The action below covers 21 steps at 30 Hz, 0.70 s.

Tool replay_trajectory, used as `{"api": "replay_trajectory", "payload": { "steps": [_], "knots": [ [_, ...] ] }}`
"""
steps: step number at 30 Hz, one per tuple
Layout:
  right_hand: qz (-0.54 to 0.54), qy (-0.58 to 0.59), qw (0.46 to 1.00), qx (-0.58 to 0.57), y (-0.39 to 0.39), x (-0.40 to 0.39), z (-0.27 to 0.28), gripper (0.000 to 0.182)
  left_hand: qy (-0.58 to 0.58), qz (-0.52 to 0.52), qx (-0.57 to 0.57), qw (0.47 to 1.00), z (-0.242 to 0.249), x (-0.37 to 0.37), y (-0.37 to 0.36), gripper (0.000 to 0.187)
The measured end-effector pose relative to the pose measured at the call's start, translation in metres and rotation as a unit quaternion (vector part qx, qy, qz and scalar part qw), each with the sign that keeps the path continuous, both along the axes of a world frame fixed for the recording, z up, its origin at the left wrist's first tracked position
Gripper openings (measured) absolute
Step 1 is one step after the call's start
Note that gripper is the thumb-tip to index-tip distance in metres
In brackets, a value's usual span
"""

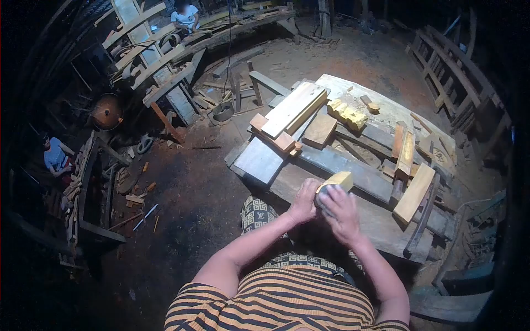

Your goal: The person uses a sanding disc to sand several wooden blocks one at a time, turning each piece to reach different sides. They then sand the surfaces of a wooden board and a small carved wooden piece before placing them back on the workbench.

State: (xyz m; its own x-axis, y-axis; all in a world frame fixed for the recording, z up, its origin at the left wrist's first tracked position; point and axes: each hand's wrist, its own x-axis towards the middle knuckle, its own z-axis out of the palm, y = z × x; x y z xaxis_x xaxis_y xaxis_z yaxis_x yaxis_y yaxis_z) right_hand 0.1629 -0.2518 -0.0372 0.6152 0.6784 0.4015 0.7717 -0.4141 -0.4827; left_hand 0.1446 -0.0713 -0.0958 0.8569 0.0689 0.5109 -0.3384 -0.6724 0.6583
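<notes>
Over the near edge of the workbench [287, 185], a pale yellow wooden block [340, 179] is held between my two hands. My left hand [305, 201] is closed around its left side, with the thumb and fingers near its lower end. From the right, my right hand [342, 214] grips the same end, its fingers curled across the wood. A dark grey patch shows at these fingertips; whether it is a thin sheet or dirt I cannot make out. The block's lower end is hidden by my hands.
On the bench lie a wide pale board [292, 107], a brown block [319, 130], yellow shaped pieces [348, 113] and a light plank [415, 193]. Two people [55, 154] [186, 17] are further off, at left and back. Wood scraps [134, 199] lie on the floor.
</notes>
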Motion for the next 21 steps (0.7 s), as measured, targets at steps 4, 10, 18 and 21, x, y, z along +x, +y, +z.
{"api": "replay_trajectory", "payload": {
  "steps": [4,10,18,21],
  "knots": [
    [0.017,0.020,0.998,0.065,0.001,0.037,-0.027,0.040,0.074,0.052,-0.033,0.995,-0.009,-0.008,-0.005,0.071],
    [-0.087,0.087,0.990,0.074,0.007,0.062,-0.036,0.034,0.026,0.058,-0.045,0.997,-0.002,-0.006,-0.013,0.074],
    [0.028,0.064,0.991,0.116,0.023,0.062,-0.035,0.036,-0.010,0.074,-0.021,0.997,-0.014,-0.003,-0.012,0.064],
    [-0.043,0.111,0.985,0.127,0.025,0.088,-0.044,0.035,-0.006,0.068,-0.026,0.997,-0.008,-0.002,-0.011,0.064]
  ]
}}
